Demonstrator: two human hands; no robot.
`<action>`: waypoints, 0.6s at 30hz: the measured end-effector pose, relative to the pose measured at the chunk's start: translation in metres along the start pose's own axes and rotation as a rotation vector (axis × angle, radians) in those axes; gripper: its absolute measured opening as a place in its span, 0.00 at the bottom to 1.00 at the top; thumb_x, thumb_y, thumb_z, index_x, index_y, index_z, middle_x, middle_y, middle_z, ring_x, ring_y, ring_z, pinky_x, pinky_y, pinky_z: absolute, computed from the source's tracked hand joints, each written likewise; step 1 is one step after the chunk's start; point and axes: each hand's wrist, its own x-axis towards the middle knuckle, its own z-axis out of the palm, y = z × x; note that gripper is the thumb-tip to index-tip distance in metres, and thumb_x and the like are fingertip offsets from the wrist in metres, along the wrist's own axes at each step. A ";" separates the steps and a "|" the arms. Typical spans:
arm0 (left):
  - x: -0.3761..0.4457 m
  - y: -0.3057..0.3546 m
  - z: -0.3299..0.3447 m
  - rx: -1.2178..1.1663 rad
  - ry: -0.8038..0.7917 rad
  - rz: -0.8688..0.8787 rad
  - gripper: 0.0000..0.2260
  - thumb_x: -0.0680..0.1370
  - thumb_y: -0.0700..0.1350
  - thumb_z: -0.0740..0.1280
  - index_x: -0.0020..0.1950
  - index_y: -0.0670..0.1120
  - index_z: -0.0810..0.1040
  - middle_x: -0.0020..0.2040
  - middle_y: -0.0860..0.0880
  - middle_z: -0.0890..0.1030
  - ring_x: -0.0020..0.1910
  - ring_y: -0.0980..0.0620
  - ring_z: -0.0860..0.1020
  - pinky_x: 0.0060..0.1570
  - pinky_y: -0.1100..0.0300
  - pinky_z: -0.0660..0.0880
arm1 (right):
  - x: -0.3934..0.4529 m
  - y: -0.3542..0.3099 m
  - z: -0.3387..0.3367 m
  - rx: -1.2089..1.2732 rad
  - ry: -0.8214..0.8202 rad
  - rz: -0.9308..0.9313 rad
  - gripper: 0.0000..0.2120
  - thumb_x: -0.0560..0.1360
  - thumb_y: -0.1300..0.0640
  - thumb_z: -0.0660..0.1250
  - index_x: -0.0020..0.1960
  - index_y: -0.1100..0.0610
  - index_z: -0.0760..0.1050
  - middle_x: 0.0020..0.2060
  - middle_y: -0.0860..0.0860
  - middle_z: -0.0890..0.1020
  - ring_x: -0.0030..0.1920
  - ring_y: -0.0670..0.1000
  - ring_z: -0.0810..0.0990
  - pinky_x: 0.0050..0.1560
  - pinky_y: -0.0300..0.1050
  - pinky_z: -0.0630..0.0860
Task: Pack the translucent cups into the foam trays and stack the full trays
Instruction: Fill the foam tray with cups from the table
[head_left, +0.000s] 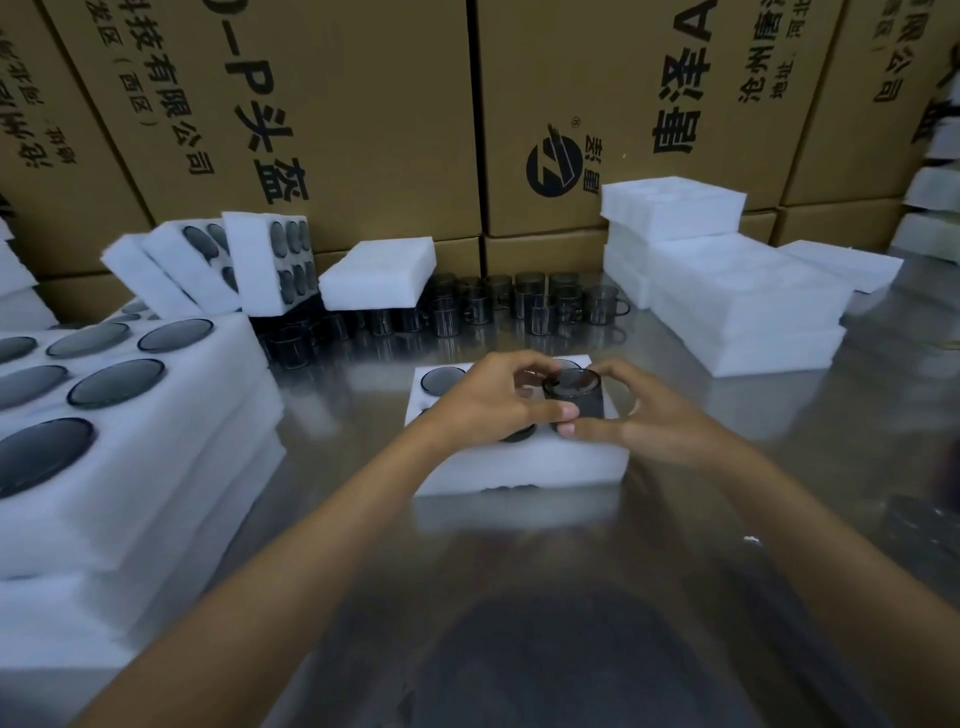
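Smoky grey cup (574, 397) sits upright between our hands, over the right side of the foam tray (519, 457) on the steel surface (363, 395). Our left hand (485, 402) curls round it from one side, our right hand (641, 413) from the other, thumbs nearly touching. Behind the tray we've got loose cups (530, 304) crowding the surface. Left of it, filled trays (130, 395) are stacked; right of it, empty foam trays (737, 301) pile up. Cardboard boxes (363, 104) wall off the back.
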 end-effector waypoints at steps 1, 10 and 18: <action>0.000 -0.003 0.000 0.020 0.006 0.003 0.17 0.70 0.48 0.79 0.56 0.56 0.78 0.54 0.58 0.82 0.56 0.60 0.80 0.61 0.63 0.75 | -0.001 0.000 0.002 -0.022 0.003 -0.014 0.28 0.60 0.35 0.78 0.57 0.41 0.75 0.62 0.46 0.78 0.64 0.50 0.75 0.67 0.55 0.72; -0.002 -0.005 0.006 0.124 0.086 0.033 0.19 0.68 0.52 0.80 0.56 0.54 0.80 0.52 0.60 0.82 0.56 0.61 0.78 0.58 0.61 0.76 | 0.006 0.004 -0.015 0.272 -0.066 0.057 0.09 0.76 0.53 0.69 0.49 0.40 0.85 0.54 0.40 0.84 0.60 0.38 0.78 0.56 0.32 0.71; -0.011 -0.008 0.013 0.242 0.114 0.102 0.21 0.69 0.56 0.78 0.60 0.54 0.80 0.54 0.57 0.81 0.55 0.60 0.77 0.55 0.64 0.74 | 0.005 0.021 0.019 0.380 0.076 -0.051 0.16 0.80 0.60 0.65 0.58 0.41 0.82 0.65 0.40 0.78 0.67 0.35 0.71 0.61 0.28 0.66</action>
